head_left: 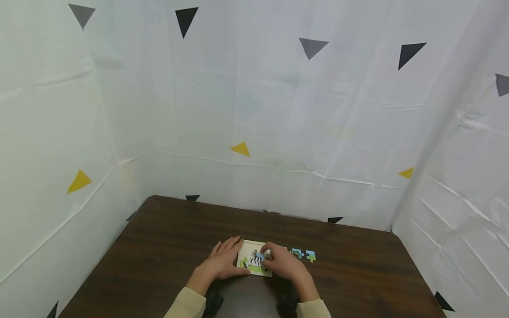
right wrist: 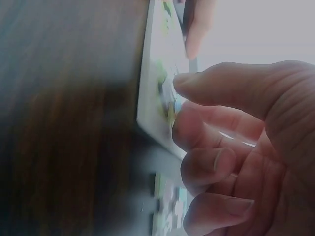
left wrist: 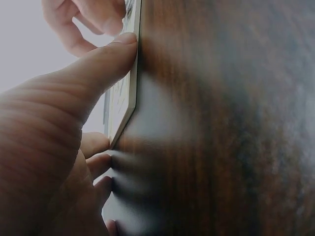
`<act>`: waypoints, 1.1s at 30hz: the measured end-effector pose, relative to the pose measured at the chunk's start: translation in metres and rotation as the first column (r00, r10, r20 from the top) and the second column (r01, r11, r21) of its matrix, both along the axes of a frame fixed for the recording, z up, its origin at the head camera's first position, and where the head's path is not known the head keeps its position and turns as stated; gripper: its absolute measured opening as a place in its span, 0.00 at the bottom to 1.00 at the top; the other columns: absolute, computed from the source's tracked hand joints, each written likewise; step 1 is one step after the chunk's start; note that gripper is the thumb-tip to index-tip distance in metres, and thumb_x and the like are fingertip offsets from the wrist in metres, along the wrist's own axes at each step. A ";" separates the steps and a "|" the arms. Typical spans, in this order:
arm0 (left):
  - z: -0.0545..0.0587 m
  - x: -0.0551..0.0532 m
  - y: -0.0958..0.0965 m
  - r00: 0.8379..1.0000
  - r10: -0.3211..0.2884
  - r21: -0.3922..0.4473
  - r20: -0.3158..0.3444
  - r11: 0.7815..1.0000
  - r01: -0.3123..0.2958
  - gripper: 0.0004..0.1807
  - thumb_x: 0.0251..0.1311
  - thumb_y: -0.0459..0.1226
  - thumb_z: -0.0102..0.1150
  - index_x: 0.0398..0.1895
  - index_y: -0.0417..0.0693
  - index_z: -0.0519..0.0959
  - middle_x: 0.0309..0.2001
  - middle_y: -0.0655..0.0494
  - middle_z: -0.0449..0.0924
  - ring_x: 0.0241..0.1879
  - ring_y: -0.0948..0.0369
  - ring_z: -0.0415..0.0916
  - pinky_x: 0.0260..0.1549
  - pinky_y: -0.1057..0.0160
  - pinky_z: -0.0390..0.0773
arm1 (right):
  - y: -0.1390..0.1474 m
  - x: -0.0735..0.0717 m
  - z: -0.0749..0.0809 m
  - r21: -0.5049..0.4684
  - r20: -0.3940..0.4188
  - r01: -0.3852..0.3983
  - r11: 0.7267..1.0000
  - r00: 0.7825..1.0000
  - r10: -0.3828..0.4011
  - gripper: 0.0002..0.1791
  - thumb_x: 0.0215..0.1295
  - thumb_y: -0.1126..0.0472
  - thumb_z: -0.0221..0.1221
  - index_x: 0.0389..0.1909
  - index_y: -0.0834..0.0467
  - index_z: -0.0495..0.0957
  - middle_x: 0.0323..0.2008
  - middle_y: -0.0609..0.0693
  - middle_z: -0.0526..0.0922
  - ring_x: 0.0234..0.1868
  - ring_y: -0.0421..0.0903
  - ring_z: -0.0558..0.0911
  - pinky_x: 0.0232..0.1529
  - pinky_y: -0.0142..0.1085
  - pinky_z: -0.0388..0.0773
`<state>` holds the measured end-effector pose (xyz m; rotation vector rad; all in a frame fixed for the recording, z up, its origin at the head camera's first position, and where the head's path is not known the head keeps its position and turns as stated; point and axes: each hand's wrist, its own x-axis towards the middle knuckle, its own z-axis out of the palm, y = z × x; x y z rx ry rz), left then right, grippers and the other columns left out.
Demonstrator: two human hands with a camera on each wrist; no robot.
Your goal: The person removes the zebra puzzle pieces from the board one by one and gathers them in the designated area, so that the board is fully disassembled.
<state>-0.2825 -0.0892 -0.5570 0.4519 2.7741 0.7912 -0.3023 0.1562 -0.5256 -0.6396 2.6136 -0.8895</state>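
Puzzle piece (head_left: 260, 255) partly behind right grip (head_left: 283, 262)

We have the puzzle board (head_left: 249, 246) flat on the table (head_left: 179, 238). Left of it: left hand (head_left: 221, 261), touching its edge. Over its right part: right hand (head_left: 284, 263) with a piece (head_left: 260, 255). Right of it: loose pieces (head_left: 310, 254). Behind it: sheeting (head_left: 278, 110).

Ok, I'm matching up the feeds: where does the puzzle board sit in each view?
Head: the puzzle board is low, near the middle, between the left hand and the right hand.
Left wrist: the puzzle board is in the upper part, left of centre, seen nearly edge-on.
Right wrist: the puzzle board is upper middle, at a steep slant.
Shared landmark: the right hand, visible in all three.
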 end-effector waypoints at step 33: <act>0.001 -0.001 -0.003 1.000 -0.017 0.004 0.010 1.000 0.017 0.56 0.64 0.67 0.68 0.87 0.50 0.58 0.87 0.47 0.52 0.87 0.43 0.48 0.82 0.31 0.47 | -0.029 -0.008 0.014 0.115 0.106 0.046 0.992 0.993 -0.058 0.12 0.80 0.55 0.59 0.53 0.58 0.75 0.33 0.50 0.77 0.29 0.46 0.73 0.30 0.42 0.67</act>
